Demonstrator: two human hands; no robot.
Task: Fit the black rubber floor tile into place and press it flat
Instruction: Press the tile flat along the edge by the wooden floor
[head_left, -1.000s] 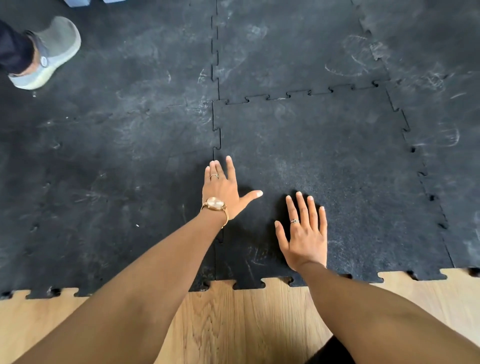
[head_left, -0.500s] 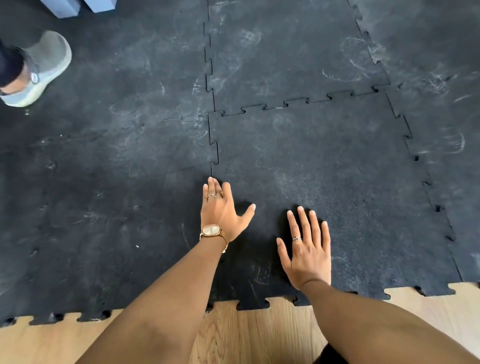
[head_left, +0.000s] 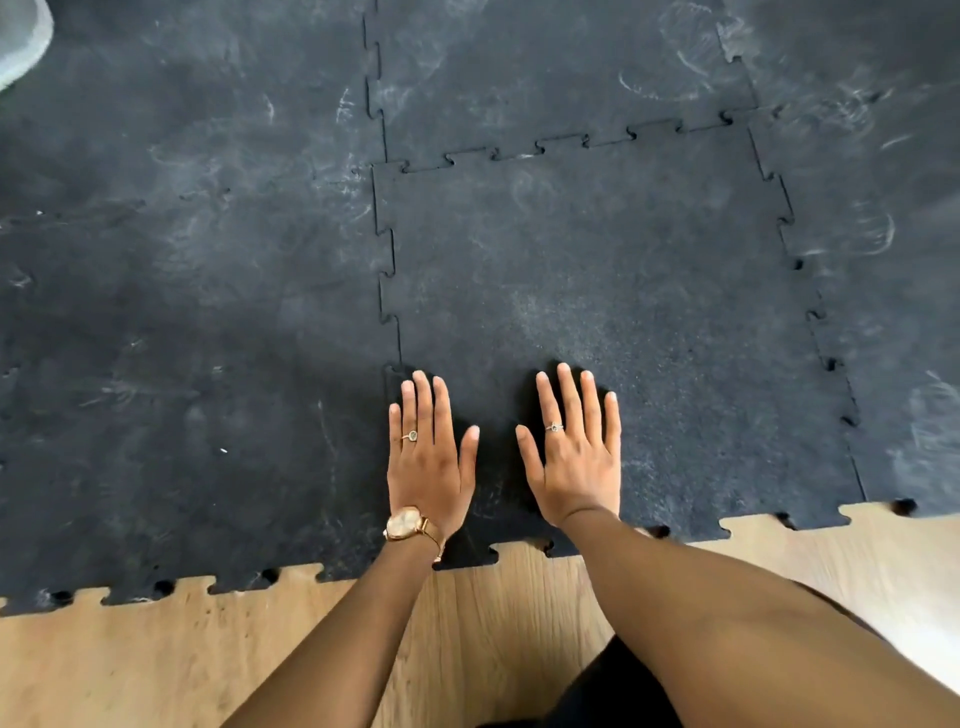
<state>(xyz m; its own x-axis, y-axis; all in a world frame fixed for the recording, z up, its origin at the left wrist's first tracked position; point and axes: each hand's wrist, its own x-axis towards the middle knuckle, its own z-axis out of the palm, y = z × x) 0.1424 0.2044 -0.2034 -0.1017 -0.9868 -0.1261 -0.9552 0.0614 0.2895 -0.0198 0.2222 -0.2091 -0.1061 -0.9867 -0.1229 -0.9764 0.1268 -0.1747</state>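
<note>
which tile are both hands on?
The near-centre tile, outlined by jigsaw seams on its left, far and right sides. The left hand lies by its left seam, the right hand beside it; neighbouring tiles are untouched.

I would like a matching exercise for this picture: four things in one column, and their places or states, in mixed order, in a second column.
Things:
1. left hand
2. right hand
3. gold wristwatch
4. wooden floor

Places or states:
A. bare, in front of the tiles' near toothed edge
B. flat on the black rubber floor tile, away from its left seam
C. worn on the left wrist
D. flat at the tile's left seam

Pairs: 1-D, 2-B, 3-C, 4-A
</note>
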